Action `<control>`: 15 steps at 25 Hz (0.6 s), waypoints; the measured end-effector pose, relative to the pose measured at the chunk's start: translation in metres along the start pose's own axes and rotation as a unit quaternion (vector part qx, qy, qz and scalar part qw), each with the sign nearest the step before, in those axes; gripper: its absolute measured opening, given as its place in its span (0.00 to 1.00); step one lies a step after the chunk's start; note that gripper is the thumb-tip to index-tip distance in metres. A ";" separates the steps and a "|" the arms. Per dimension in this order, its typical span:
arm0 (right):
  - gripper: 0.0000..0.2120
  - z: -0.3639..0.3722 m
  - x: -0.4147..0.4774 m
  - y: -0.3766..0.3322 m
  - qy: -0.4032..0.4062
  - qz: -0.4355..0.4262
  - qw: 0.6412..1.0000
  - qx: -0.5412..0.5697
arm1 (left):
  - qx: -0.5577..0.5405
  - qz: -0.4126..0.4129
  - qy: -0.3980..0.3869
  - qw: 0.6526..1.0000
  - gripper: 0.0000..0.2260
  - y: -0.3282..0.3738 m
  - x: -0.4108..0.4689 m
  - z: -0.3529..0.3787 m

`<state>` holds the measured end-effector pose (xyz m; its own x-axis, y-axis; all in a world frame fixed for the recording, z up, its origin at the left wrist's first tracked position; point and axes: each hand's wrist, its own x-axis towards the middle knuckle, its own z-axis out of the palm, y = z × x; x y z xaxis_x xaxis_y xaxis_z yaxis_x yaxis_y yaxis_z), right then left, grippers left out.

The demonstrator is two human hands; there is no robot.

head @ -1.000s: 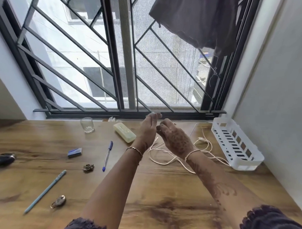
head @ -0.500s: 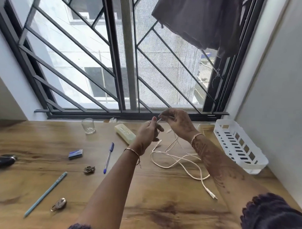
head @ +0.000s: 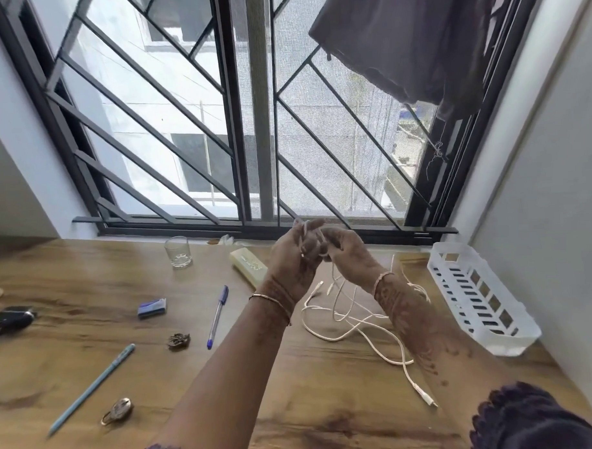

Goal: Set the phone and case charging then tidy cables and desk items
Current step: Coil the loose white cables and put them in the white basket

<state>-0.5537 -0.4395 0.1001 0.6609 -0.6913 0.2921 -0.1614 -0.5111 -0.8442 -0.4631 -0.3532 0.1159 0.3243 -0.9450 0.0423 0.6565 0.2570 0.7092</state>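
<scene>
Item: white cable point(head: 358, 323), partly gathered; whether one lead or several cannot be told. Location: upper strands are held up between the hands near the window, and the rest lies in loose crossing loops on the bench point(head: 311, 408) below the right hand, with one plug end point(head: 426, 396) trailing beside the right forearm. Left hand point(head: 289, 258): fingers curled round a few strands. Right hand point(head: 347, 252): close against the left, fingertips pinching a strand; the exact grip is blurred. Hazards, judged: the slack loops cross one another, so drawing them up quickly is likely to cinch a knot rather than form a coil. The trailing plug end may whip across the bench or catch on the right sleeve. Two short ends hang just under the hands and could snag in the next turn. A loose hold by the left hand would let the gathered turns spring open. Nearby stock at risk from a dragged loop: yellowish case point(head: 249, 264) just left of the left hand, and the pen point(head: 217, 316) further left. White basket point(head: 507, 343), right of the right hand, could catch a swinging strand on its slotted wall.
</scene>
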 end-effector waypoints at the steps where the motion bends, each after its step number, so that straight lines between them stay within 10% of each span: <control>1: 0.10 0.002 -0.004 0.001 -0.017 0.011 1.000 0.000 | 0.004 0.005 0.005 1.000 0.19 0.000 0.003 -0.001; 7: 0.07 0.001 -0.028 0.014 -0.121 0.060 0.991 -0.018 | -0.001 0.067 0.029 0.997 0.14 0.007 0.022 0.003; 15: 0.08 -0.015 -0.035 0.005 -0.147 0.074 0.983 -0.085 | 0.414 0.115 0.016 0.903 0.06 -0.023 0.032 -0.020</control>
<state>-0.5888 -0.4259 0.0920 0.8001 -0.5998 0.0081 -0.3752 -0.5109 -0.7735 -0.4545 -0.3850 0.0868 0.4161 -0.8759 0.2442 -0.1610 0.1933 0.9678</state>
